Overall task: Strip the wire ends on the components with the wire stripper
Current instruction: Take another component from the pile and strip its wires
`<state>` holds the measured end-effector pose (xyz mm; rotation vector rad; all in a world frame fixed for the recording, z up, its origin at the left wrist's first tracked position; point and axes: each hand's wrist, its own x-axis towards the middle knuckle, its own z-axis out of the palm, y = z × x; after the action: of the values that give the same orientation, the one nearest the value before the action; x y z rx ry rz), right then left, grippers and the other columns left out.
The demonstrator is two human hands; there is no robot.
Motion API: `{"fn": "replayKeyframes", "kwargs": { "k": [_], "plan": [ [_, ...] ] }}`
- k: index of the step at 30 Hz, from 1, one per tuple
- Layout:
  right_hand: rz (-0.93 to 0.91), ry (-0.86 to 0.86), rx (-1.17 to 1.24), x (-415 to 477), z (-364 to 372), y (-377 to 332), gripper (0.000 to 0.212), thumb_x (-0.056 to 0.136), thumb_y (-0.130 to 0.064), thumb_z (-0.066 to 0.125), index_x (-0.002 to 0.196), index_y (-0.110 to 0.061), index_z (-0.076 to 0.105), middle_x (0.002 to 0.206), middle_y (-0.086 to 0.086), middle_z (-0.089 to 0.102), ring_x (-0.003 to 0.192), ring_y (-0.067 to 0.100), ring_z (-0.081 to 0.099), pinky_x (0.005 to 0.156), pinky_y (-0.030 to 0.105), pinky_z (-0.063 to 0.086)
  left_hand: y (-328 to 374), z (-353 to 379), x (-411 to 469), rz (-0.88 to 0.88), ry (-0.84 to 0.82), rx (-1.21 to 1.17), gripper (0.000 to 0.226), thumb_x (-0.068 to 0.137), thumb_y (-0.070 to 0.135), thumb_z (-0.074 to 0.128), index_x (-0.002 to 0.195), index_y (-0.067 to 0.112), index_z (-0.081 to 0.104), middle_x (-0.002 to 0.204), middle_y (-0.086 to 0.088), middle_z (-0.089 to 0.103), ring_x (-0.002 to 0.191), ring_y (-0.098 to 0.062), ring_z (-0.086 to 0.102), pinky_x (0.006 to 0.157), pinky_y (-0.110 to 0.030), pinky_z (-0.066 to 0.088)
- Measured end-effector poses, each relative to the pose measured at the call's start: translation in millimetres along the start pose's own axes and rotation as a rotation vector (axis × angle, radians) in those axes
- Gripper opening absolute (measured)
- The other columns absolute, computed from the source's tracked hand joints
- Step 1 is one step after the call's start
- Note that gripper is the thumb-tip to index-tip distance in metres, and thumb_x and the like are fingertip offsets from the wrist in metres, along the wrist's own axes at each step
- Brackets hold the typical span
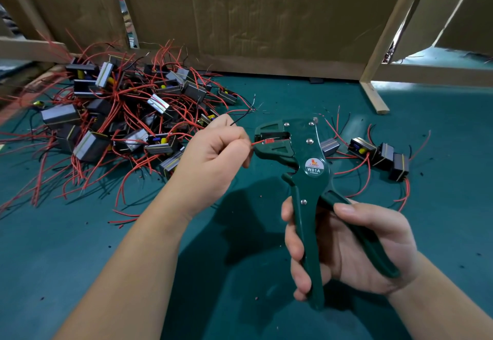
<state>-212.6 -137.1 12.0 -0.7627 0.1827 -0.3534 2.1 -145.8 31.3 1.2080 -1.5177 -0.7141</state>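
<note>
My right hand [354,246] grips the two handles of a dark green wire stripper [301,158], held upright with its jaws pointing left. My left hand [216,152] is curled into a fist and pinches a thin red wire [256,142]. The wire's end sits inside the stripper's jaws. A black wire [241,118] also sticks up out of the left fist. The component these wires belong to is hidden inside the left hand.
A large heap of dark components with red wires [120,115] lies at the left on the green mat [240,273]. A few separate components [378,154] lie to the right of the stripper. Cardboard panels [253,14] and a wooden post [373,94] close off the back.
</note>
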Motion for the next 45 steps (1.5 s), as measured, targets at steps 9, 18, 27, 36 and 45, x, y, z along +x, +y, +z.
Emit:
{"fn": "replayKeyframes", "kwargs": {
  "k": [9, 18, 27, 36, 45],
  "plan": [
    [-0.010, 0.052, -0.027, 1, 0, 3, 0.039, 0.092, -0.035, 0.059, 0.113, -0.003, 0.056, 0.093, 0.021, 0.061, 0.077, 0.037, 0.064, 0.075, 0.049, 0.054, -2, 1, 0, 0.009, 0.027, -0.017, 0.028, 0.076, 0.010, 0.042, 0.048, 0.008, 0.038, 0.065, -0.008, 0.037, 0.067, -0.017, 0.039, 0.055, -0.027, 0.029],
    [0.000, 0.025, -0.034, 0, 0, 1, 0.039, 0.089, -0.028, 0.060, 0.117, -0.002, 0.054, 0.096, 0.021, 0.061, 0.080, 0.038, 0.064, 0.077, 0.050, 0.052, 2, 2, 1, -0.017, 0.017, -0.076, 0.034, 0.076, 0.013, 0.042, 0.044, 0.023, 0.045, 0.065, -0.007, 0.038, 0.062, -0.014, 0.042, 0.051, -0.018, 0.032],
    [0.015, -0.013, -0.020, -1, 1, 0, 0.039, 0.090, -0.028, 0.056, 0.119, -0.002, 0.053, 0.097, 0.021, 0.059, 0.081, 0.038, 0.063, 0.078, 0.050, 0.052, -1, 1, 0, -0.018, -0.029, -0.194, 0.026, 0.069, 0.025, 0.048, 0.043, 0.023, 0.046, 0.065, 0.007, 0.039, 0.058, -0.016, 0.040, 0.049, -0.032, 0.033],
    [0.014, -0.020, 0.009, 0, 2, 2, 0.032, 0.094, -0.028, 0.053, 0.114, -0.003, 0.054, 0.091, 0.021, 0.059, 0.076, 0.036, 0.064, 0.074, 0.048, 0.054, -6, 1, 1, 0.027, -0.068, -0.255, 0.026, 0.067, 0.028, 0.044, 0.043, 0.017, 0.044, 0.057, 0.007, 0.041, 0.064, -0.015, 0.039, 0.053, -0.032, 0.033],
    [-0.200, 0.462, -0.004, 15, 12, 17, 0.033, 0.072, -0.039, 0.073, 0.077, -0.009, 0.060, 0.058, 0.010, 0.048, 0.036, 0.022, 0.047, 0.041, 0.030, 0.047, -15, 6, 4, -0.242, -0.071, -0.017, 0.029, 0.080, 0.036, 0.036, 0.063, 0.023, 0.055, 0.070, -0.008, 0.047, 0.051, -0.015, 0.047, 0.046, -0.023, 0.038]
  ]
}}
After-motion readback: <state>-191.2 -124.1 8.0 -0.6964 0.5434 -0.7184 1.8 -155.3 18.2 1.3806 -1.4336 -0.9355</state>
